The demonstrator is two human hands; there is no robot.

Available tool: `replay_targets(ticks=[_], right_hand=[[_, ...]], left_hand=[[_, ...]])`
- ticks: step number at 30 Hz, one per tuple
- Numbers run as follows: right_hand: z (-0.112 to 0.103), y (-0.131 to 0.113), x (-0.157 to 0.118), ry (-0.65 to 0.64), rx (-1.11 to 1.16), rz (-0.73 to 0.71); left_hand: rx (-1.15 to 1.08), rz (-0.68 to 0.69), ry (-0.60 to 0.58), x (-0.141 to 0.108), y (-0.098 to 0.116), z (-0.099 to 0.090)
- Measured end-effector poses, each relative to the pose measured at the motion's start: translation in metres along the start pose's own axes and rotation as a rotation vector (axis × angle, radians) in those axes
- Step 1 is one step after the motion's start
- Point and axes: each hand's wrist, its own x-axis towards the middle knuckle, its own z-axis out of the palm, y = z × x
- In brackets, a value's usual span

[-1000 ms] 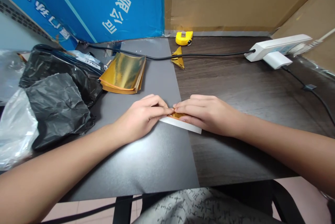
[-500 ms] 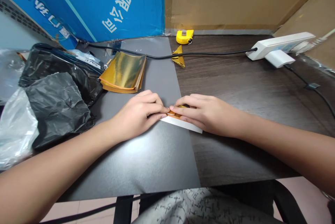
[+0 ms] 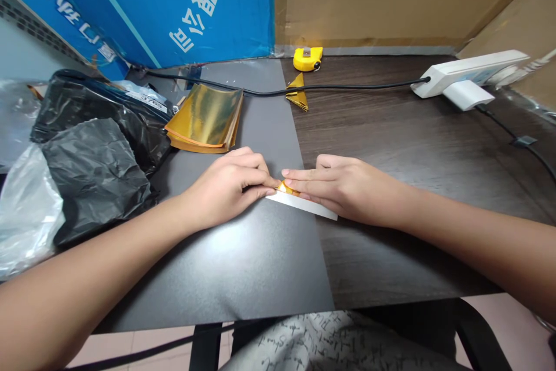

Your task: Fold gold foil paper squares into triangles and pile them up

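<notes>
A gold sheet [image 3: 286, 188] with a white strip [image 3: 299, 204] along its near edge lies on the table between my hands. My left hand [image 3: 232, 188] pinches its left end between thumb and fingers. Over the right part, my right hand [image 3: 356, 188] lies with its fingers stretched out and pressed on the sheet, hiding much of it. Behind my left hand rests a stack of gold sheets [image 3: 206, 116]. Small folded gold pieces [image 3: 297, 93] sit farther back, under a black cable.
A yellow tape measure [image 3: 307, 59] stands by the cardboard at the back. At the right back is a white power strip [image 3: 473, 73]. Black plastic bags [image 3: 99, 168] and a clear bag [image 3: 30, 209] crowd the left. The black cable [image 3: 360, 87] crosses the table.
The fingers of my right hand have straightened and spread over the sheet, and more of its shiny gold shows near the fingertips. My left hand has hardly moved.
</notes>
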Motion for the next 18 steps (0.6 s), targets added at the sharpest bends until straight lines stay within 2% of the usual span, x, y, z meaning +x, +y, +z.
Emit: replay_targets(ticks=[18], right_hand=[[-0.0051,-0.0032,0.0020,-0.076,0.000,0.044]], left_hand=[[0.064,0.060,0.005,-0.0001,-0.0027,0.0012]])
